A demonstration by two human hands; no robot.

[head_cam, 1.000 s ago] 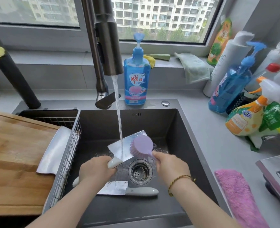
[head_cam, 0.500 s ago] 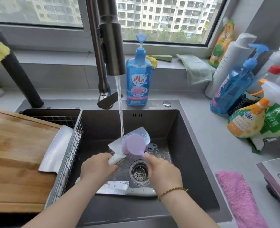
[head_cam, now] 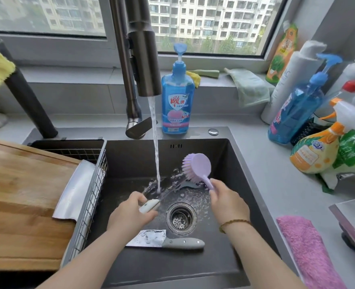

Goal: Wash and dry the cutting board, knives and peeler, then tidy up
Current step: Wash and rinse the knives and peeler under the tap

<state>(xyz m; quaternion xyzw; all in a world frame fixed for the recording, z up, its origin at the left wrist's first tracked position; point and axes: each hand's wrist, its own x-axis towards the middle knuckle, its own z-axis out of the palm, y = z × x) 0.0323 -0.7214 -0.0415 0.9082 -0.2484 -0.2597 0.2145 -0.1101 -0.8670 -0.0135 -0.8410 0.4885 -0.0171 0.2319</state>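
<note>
Roughly midway: left hand (head_cam: pixel 130 212) grips a knife (head_cam: pixel 150 205) under the tap (head_cam: pixel 143 59), right hand (head_cam: pixel 226 202) grips the brush (head_cam: pixel 197 166); a second knife (head_cam: pixel 166 241) (soapy, apparently) waits at the sink's (head_cam: pixel 130 157) six o'clock; drying not yet begun.

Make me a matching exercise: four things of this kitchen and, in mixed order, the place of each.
Things:
1 purple brush
2 grey-handled cleaver
3 pink cloth
4 wooden cutting board

Places:
A on the sink floor
B left of the sink
C in the right hand
D on the counter, right of the sink

Pairs: 1-C; 2-A; 3-D; 4-B
</note>
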